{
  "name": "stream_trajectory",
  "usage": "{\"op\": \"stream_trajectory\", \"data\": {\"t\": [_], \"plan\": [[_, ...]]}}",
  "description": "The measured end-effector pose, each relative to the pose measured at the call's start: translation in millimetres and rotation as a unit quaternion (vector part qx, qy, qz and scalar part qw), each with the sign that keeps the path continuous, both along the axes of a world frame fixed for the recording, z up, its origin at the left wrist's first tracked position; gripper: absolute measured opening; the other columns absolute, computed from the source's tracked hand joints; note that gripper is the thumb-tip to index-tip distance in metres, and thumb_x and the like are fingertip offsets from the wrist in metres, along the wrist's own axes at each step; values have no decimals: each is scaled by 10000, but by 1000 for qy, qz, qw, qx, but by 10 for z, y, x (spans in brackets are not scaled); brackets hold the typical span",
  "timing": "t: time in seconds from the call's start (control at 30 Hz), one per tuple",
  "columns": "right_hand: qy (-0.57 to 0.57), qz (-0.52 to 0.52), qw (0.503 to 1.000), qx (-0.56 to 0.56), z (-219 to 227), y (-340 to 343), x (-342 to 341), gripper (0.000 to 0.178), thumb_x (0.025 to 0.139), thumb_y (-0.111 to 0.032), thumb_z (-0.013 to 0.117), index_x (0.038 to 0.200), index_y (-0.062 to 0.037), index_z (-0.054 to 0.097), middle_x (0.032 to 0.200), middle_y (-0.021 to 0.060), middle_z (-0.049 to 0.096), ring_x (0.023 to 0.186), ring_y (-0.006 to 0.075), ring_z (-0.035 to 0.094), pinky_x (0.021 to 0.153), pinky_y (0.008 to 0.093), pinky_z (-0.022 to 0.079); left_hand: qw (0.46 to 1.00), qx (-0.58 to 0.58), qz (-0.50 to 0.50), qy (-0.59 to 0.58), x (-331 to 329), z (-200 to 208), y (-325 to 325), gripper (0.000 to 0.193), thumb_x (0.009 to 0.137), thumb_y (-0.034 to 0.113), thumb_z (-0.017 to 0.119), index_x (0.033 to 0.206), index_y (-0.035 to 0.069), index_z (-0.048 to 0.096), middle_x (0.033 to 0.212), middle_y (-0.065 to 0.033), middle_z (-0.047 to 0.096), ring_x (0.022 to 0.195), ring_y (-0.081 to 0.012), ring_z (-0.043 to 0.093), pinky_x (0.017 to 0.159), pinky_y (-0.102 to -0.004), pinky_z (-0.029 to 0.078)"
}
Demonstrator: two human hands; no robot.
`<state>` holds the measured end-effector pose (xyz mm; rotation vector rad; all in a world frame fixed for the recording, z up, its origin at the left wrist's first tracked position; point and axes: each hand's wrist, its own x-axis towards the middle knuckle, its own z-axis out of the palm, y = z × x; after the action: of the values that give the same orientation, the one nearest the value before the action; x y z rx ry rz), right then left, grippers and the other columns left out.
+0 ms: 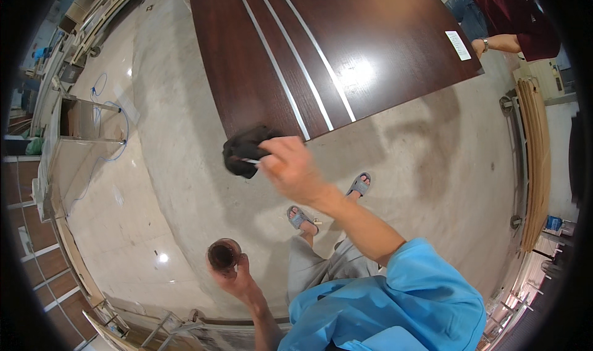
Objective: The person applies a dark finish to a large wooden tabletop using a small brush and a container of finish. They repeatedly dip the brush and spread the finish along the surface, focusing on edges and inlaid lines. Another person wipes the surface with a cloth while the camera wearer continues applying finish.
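Observation:
My left hand (236, 281) is wrapped round a small round cup (223, 255) with something dark brown inside, held low over the floor. My right hand (290, 169) is closed on a thin, pale stick-like tool (250, 161), its tip pointing left; its exact kind does not show. Just beyond my fingers, a bunched black cloth (241, 152) sits at the near left corner of a glossy dark-brown wooden panel (395, 48). Three silver strips (299, 65) run along the panel. Whether my right hand also touches the cloth, I cannot tell.
At the far right a person in a dark red shirt (503, 11) has a hand by the panel's edge, near a white label (458, 46). Stacked boards (532, 159) stand on the right. A blue hose (126, 131) lies left, beside a frame-like stand (92, 119).

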<state>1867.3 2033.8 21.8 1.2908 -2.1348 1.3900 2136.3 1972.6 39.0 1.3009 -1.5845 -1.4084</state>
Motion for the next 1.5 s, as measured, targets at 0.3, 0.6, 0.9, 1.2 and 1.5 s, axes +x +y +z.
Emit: {"op": "stream_trajectory", "data": {"t": [0.3, 0.6, 0.9, 1.2, 1.5], "plan": [[1, -233, 968, 95, -168, 2347, -1411, 125, 864, -27, 729, 965, -43, 657, 1084, 141, 685, 1014, 307, 651, 865, 419, 510, 999, 26, -33, 7, -813, 64, 713, 777, 765, -138, 718, 1461, -25, 391, 1303, -128, 560, 1174, -211, 585, 971, -320, 502], [-105, -529, 842, 1, 67, 4563, -2066, 174, 1003, -162, 607, 938, -10, 663, 862, 135, 690, 769, 271, 624, 724, 370, 501, 989, -6, -148, -7, -2117, 261, 1774, 840, 722, -158, 687, 1485, -2, 374, 1322, -147, 537, 1217, -263, 569, 1028, -378, 498], [-292, -372, 881, -13, 359, 6106, -2273, 167, 966, -153, 618, 921, 5, 647, 782, 113, 654, 729, 204, 613, 729, 315, 484, 920, -15, -387, 51, -3949, 550, 3409, 899, 681, -120, 802, 1476, 52, 418, 1321, -96, 544, 1206, -213, 574, 1019, -340, 509], [-477, -415, 733, -251, -343, 6362, -3231, 207, 1004, -193, 605, 975, 4, 660, 759, 32, 685, 667, 77, 600, 641, 255, 480, 857, -2, -515, 34, -5278, 208, 4894, 1024, 611, 7, 922, 1482, 40, 384, 1344, -116, 523, 1216, -246, 561, 1043, -379, 494], [-488, -365, 759, -229, -597, 6033, -3649, 167, 993, -201, 595, 993, -36, 619, 713, 163, 655, 674, 371, 668, 616, 447, 505, 836, 29, -544, 68, -5838, 132, 4977, 1158, 620, 231, 966, 1520, 112, 247, 1370, -140, 455, 1139, -310, 615, 1023, -434, 521]]}}
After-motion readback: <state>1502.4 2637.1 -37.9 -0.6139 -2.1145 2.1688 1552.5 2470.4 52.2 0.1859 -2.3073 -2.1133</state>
